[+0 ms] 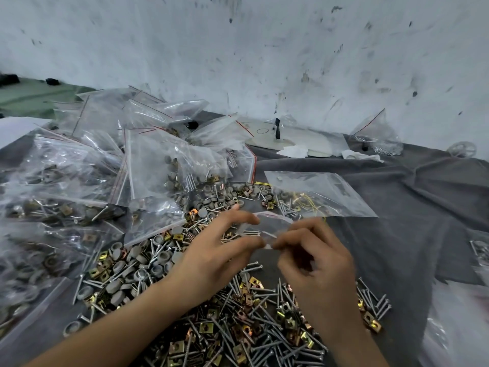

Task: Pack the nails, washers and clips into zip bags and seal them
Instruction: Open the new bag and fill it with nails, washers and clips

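Pinching a small clear zip bag (267, 227) between them, the left hand (222, 250) and right hand (315, 258) sit close together just above the loose pile (238, 308) of nails (267, 348), grey washers (158, 258) and brass clips (206, 327) on the table (397, 234). The bag looks empty to me, though it is blurred, and they seem to be working its mouth open, so a fill is starting. Next, one hand should hold the mouth spread while the other scoops from the pile. Filled bags (105, 168) heap beyond the pile, to its left.
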{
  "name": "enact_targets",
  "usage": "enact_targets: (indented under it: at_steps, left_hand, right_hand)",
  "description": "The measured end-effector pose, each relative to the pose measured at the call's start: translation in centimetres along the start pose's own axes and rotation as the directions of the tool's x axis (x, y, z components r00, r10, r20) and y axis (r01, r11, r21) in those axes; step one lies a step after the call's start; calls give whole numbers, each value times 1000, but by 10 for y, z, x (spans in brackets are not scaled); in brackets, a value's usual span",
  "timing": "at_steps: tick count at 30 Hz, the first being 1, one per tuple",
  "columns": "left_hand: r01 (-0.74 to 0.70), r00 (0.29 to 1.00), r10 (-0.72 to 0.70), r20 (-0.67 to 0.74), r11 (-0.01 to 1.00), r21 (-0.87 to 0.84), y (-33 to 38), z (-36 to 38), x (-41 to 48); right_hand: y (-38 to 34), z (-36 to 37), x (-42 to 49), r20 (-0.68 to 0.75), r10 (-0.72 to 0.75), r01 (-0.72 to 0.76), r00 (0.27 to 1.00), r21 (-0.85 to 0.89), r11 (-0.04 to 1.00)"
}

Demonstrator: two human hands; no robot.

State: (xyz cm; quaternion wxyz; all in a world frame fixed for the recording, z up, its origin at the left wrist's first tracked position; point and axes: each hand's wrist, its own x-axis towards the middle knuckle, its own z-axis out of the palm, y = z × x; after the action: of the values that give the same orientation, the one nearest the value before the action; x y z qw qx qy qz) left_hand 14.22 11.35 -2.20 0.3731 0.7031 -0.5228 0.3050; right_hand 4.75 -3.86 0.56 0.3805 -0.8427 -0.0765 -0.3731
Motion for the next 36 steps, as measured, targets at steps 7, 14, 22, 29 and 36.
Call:
enact_targets:
  at_steps: [7, 14, 22, 29, 36]
  left_hand:
    - [13, 1000, -13, -11, 1000, -8, -1, 1, -1]
    - [166, 980, -163, -115, 986, 17, -2, 0, 1]
    - [166, 983, -161, -86, 985, 46, 0, 0, 1]
    - [166, 979, -159, -129, 985, 40, 2, -1, 2]
    - [154, 979, -153, -133, 988, 3, 1, -1, 2]
  right_hand:
    - [-2, 7, -4, -119, -181, 152, 976, -221, 963]
    - [19, 8, -3, 225, 153, -88, 962, -272, 958]
    - [32, 35, -16, 448, 241, -59, 861, -383, 922]
    - [17, 31, -14, 427, 73, 30, 901, -229, 973]
    - [4, 25, -13, 202, -204, 233, 958, -135, 963]
